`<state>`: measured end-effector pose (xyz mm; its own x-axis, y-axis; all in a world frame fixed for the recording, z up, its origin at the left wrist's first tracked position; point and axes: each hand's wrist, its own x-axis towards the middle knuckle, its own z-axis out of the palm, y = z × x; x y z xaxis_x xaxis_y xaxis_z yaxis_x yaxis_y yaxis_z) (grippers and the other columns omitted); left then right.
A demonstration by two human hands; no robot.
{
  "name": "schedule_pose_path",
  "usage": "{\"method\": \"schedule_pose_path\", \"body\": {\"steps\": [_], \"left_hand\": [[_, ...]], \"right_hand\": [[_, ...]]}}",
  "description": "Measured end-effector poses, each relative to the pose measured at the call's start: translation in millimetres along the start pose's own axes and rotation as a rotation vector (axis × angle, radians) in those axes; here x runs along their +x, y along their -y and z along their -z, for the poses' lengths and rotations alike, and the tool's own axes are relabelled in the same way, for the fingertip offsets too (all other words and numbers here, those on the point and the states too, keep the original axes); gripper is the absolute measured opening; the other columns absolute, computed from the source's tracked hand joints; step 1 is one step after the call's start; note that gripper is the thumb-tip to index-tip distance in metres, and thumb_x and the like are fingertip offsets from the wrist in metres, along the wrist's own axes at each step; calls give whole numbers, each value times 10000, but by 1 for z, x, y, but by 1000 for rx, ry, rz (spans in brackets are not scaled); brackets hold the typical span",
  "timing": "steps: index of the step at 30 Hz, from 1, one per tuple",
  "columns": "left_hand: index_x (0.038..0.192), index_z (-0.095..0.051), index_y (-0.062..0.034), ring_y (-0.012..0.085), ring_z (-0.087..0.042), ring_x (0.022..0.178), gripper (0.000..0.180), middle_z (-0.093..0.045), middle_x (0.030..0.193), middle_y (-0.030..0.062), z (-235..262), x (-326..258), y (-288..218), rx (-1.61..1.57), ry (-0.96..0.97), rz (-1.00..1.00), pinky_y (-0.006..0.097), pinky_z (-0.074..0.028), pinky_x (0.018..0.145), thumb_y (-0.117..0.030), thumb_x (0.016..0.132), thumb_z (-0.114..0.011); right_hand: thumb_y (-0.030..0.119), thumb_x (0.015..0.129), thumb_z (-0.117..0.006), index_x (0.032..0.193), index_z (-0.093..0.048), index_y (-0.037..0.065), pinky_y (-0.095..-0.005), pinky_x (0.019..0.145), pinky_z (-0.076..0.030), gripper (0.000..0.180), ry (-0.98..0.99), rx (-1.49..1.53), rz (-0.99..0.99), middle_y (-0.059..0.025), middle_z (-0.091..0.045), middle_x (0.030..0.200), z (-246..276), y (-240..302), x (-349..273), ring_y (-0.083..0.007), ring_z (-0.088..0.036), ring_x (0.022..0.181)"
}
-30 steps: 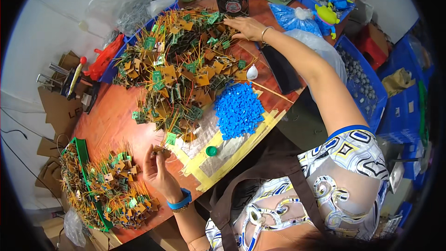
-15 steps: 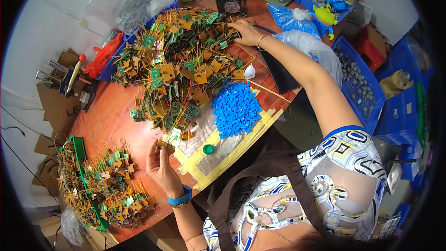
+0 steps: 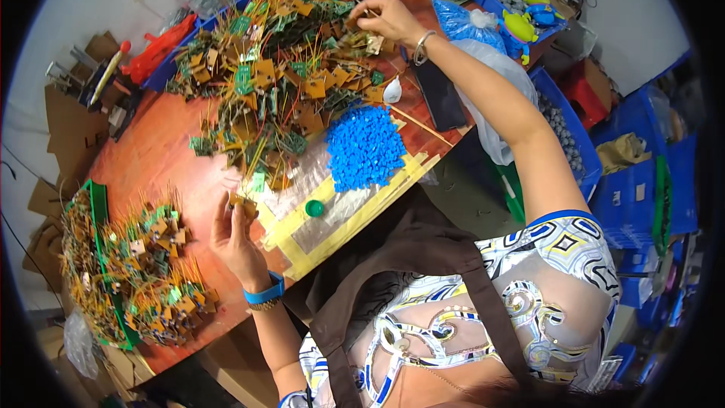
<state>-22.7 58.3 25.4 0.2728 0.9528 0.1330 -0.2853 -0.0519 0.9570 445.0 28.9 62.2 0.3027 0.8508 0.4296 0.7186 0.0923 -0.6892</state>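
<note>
My left hand point(image 3: 236, 238) holds a small tan circuit board with wires point(image 3: 243, 205) near the table's front edge, just above the taped patch point(image 3: 332, 215). My right hand point(image 3: 389, 19) reaches far across the table and pinches another small board point(image 3: 371, 44) at the far side of the big heap of boards with yellow and orange wires point(image 3: 276, 75). A pile of small blue plastic pieces point(image 3: 366, 153) lies between the two hands.
A second heap of wired boards point(image 3: 132, 268) fills a green tray at the left. A green cap point(image 3: 314, 208), a black phone point(image 3: 438, 94), a white spoon-like piece point(image 3: 392, 91), blue bins point(image 3: 563, 125) at right, tools point(image 3: 106, 83) at far left.
My left hand has lifted from the table's left part toward the big heap, holding a board. My right hand stays at the heap's far edge, picking at boards.
</note>
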Motion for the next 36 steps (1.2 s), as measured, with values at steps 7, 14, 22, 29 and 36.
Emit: {"method": "schedule_pose_path", "body": {"steps": [7, 14, 22, 29, 36], "left_hand": [[1181, -635, 46, 154, -690, 814, 266, -692, 994, 95, 17, -17, 7, -63, -87, -10, 258, -586, 672, -55, 934, -630], [1130, -657, 71, 180, -692, 812, 235, -695, 967, 111, 36, -55, 17, 14, -289, -45, 295, -598, 691, -64, 940, -626], [1143, -636, 40, 167, -671, 817, 242, -671, 1002, 85, 32, -52, 25, -105, -415, 17, 281, -583, 687, -109, 952, -624], [1145, -644, 57, 162, -668, 682, 247, -688, 920, 116, 17, -59, 43, 18, -394, 72, 284, -592, 600, -97, 954, -616], [1147, -651, 64, 154, -671, 726, 239, -694, 927, 121, 7, -66, 51, 29, -327, -40, 297, -598, 620, -67, 950, -615]], "right_hand": [[99, 862, -647, 1087, -717, 103, -224, 667, -506, 236, -185, 18, 391, -7, -720, 937, -78, 133, 10, -48, -610, 719], [499, 797, -736, 1196, -664, 157, -373, 919, -523, 530, 207, -189, 499, -89, -667, 1210, -127, 127, 6, -269, -656, 1079], [476, 1048, -308, 1095, -668, -18, -296, 794, -499, 612, 181, 405, 407, -106, -673, 884, -104, 195, -77, -168, -640, 855], [395, 1053, -378, 992, -654, -43, -216, 626, -430, 522, 312, 698, -296, -62, -617, 870, -142, 172, -199, -93, -559, 747], [313, 1053, -408, 928, -659, -40, -243, 630, -475, 451, 303, 493, -151, -79, -639, 806, -167, 154, -211, -107, -568, 665]]}}
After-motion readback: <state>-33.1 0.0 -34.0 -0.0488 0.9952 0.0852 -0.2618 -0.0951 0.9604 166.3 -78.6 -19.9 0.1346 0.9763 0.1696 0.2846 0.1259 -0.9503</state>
